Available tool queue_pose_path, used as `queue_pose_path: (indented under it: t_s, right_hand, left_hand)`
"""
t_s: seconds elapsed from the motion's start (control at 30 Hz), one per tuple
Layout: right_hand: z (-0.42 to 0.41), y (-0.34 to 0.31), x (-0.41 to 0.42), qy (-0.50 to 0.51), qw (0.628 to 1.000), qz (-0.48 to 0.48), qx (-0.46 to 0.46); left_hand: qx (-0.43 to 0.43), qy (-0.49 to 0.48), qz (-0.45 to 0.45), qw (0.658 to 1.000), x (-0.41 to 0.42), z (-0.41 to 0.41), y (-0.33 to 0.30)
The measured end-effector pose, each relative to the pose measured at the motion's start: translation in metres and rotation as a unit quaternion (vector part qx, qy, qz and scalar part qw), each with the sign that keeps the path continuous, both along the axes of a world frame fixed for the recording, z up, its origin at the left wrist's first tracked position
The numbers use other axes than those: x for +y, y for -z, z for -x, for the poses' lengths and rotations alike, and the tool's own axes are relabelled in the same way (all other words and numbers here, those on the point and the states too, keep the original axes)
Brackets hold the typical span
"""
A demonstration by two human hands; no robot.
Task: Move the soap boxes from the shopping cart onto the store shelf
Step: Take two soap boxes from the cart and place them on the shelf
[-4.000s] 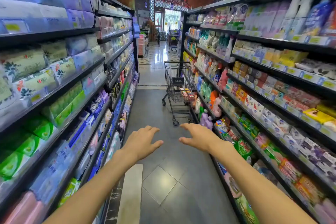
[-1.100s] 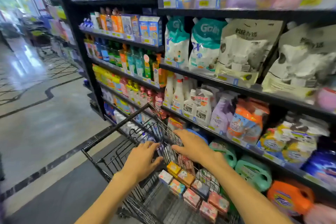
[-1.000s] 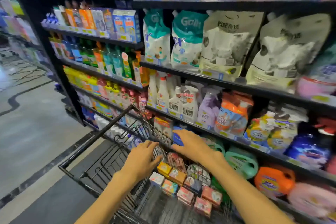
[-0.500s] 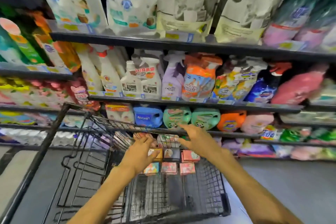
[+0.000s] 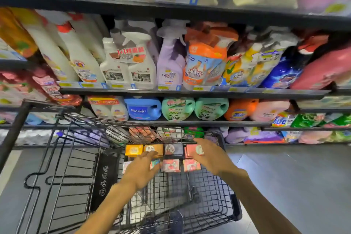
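Observation:
Several small soap boxes lie in two rows on the wire floor of a black shopping cart (image 5: 218,203): an orange box (image 5: 133,150), a dark box (image 5: 173,149), pink boxes (image 5: 171,165) and others. My left hand (image 5: 141,172) reaches over the near row, fingers spread and relaxed, holding nothing. My right hand (image 5: 209,155) hovers over the red box (image 5: 190,150) at the far right of the back row, fingers extended, partly covering it. The store shelf (image 5: 190,92) stands right behind the cart.
The shelves hold spray bottles (image 5: 131,64), refill pouches (image 5: 205,61) and detergent jugs (image 5: 177,109), tightly packed. The cart's handle bar (image 5: 14,135) runs at the left. Grey floor (image 5: 294,186) lies to the right of the cart.
The view has tilted down and closer to the cart. Both hands have moved lower into the basket, nearer the soap boxes; the right hand now covers part of the red box.

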State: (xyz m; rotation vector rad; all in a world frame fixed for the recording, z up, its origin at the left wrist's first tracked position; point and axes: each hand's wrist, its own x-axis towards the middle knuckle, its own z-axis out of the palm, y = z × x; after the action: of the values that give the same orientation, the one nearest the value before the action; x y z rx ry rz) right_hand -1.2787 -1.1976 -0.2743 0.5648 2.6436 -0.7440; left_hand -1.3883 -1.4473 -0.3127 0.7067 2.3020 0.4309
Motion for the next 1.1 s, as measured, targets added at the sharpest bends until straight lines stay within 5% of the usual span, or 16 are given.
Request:
queue_pose_path:
  t_s: [0.27, 0.6, 1.1]
  right_hand:
    - [-0.024, 0.127, 0.021, 0.063, 0.996, 0.000, -0.066]
    - [-0.004, 0.282, 0.031, 0.239, 0.955, 0.028, -0.172]
    - [-0.006, 0.345, 0.012, 0.311, 0.942, 0.017, -0.129]
  left_hand:
    - [-0.085, -0.044, 0.020, 0.995, 0.019, -0.018, 0.111]
    - [-0.093, -0.086, 0.030, 0.992, 0.017, -0.050, 0.199]
    - [-0.117, -0.138, -0.023, 0.983, 0.009, -0.054, 0.231]
